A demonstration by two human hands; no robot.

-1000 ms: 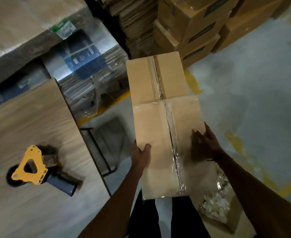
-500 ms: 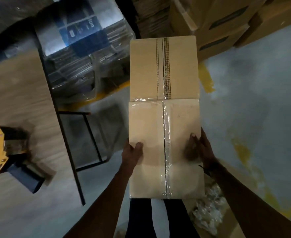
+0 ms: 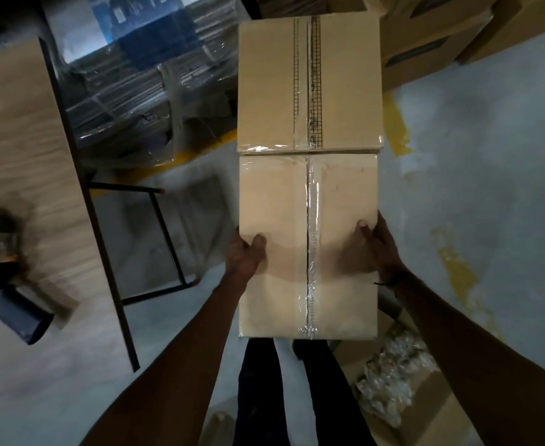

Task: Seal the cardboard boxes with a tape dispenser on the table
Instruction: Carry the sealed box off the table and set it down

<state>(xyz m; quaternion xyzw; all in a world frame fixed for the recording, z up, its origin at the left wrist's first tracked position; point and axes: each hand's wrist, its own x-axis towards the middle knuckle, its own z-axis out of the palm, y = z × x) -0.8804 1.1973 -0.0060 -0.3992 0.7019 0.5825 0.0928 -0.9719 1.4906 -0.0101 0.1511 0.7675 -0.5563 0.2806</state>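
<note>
I hold a tan cardboard box (image 3: 277, 201) in the air in front of me, off the table's right side. Clear tape runs down the seam of its near face and over the edge onto the far face. My left hand (image 3: 245, 255) grips the box's left side with the thumb on the near face. My right hand (image 3: 379, 246) grips the right side the same way. The tape dispenser (image 3: 2, 284), with a dark handle, lies at the left edge of the view on the wooden table (image 3: 23, 149), mostly cut off and blurred.
Plastic-wrapped stacks of flat material (image 3: 129, 91) stand behind the table. Stacked cardboard boxes (image 3: 432, 43) sit at the back right. An open box with clear plastic bits (image 3: 396, 381) lies on the grey floor by my right leg. A black table frame (image 3: 164, 233) shows below the tabletop.
The box has swung square to my view and moved right, away from the table. The dispenser has slid toward the left edge of the view. Both hands keep their grip.
</note>
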